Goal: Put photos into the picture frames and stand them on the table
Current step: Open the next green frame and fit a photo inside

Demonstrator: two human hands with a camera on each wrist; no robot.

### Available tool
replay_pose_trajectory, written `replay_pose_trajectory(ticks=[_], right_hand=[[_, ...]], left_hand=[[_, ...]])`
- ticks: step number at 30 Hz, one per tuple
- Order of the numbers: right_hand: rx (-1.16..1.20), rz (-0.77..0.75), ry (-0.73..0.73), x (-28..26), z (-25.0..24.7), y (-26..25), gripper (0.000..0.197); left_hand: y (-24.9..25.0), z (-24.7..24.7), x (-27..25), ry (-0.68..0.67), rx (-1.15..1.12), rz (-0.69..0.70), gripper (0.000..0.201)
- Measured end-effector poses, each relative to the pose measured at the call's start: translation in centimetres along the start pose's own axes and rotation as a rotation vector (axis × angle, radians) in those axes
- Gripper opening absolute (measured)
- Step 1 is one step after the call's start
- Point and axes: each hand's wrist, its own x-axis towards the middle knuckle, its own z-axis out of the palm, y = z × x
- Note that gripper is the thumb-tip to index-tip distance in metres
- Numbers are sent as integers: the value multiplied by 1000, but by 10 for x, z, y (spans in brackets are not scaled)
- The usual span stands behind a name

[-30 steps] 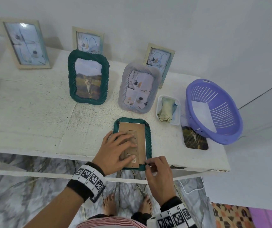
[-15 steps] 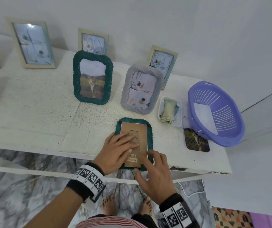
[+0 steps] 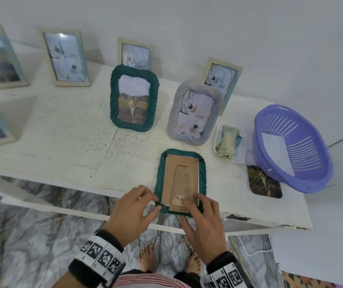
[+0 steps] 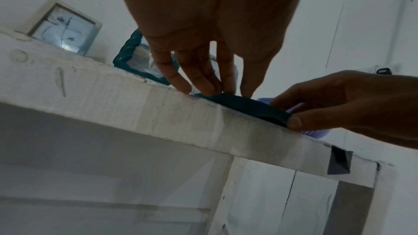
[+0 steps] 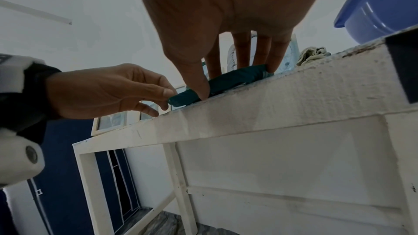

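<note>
White table [image 3: 62, 129] against a pale wall, marble floor below. Purple basket [image 3: 295, 148] at the table's right end, resting on a loose photo [image 3: 264, 183]; small tub with a cloth [image 3: 229, 143] just left of the basket. Seven filled frames standing toward the table's back, among them a green one [image 3: 134, 98] and a grey one [image 3: 194, 113].

Face-down green frame [image 3: 180, 181] lying at the table's front edge, brown backing [image 3: 180, 177] up, long axis running from front edge toward the wall, near end directly under both hands. Left hand [image 3: 131, 213] at the frame's near-left corner, thumb and forefinger pinching something small there, probably a backing tab; too small to tell for sure. Right hand [image 3: 203, 223] at the near-right corner, fingers straight and flat on the backing, thumb against the near rim. Both hands equally close. Likely step: securing the backing before lifting the frame upright, far end swinging up and away.
</note>
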Motion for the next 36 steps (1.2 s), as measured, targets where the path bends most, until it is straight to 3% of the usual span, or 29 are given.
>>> replay_pose_trajectory(ticks=[5, 12, 21, 29, 34, 36], right_hand=[[6, 6, 15, -1, 1, -2, 36], [8, 17, 14, -1, 1, -1, 44], [20, 10, 11, -1, 1, 1, 44], [18, -41, -25, -1, -5, 4, 39], [91, -88, -66, 7, -19, 5, 31], [127, -78, -44, 21, -27, 8, 29]], left_hand=[[3, 6, -2, -9, -218, -206, 31], [2, 8, -2, 26, -293, -261, 27], [1, 3, 2, -15, -288, -206, 25], [8, -7, 35, 21, -57, -78, 36], [-3, 9, 65, -182, 62, 40, 50], [-9, 17, 70, -198, 80, 42, 51]])
